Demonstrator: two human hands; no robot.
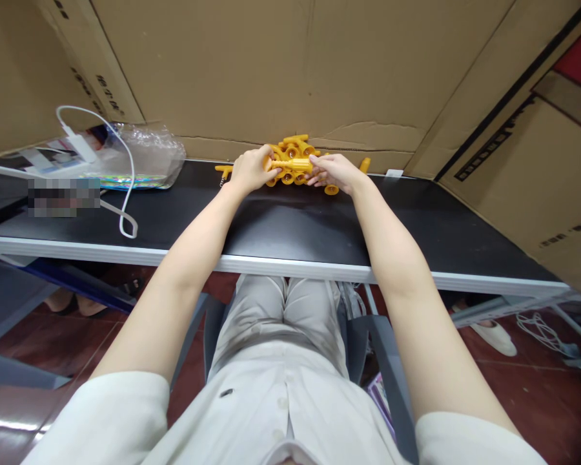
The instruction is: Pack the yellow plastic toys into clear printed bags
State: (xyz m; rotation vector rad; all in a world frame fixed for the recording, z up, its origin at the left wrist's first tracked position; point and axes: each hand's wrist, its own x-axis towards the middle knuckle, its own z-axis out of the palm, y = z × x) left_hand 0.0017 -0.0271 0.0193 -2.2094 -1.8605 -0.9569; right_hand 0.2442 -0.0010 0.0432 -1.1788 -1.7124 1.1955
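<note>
Two hands (248, 170) grip a yellow piece (299, 165) between them at upper centre; I see other pieces (292, 152) clustered around it on the counter (293, 223).

Table (290, 226): black top, pale metal strip along the front, its back meeting the cardboard (271, 77).
Pile (293, 152): yellow pieces heaped at the back, near the middle, several round open ends facing me.
Stray piece (224, 169): yellow, just left of the heap.
Bag (152, 152): clear, crinkled, back left.
Cable (133, 174): white, looping beside it.
Tag (394, 174): white, small, back edge, right.
</note>
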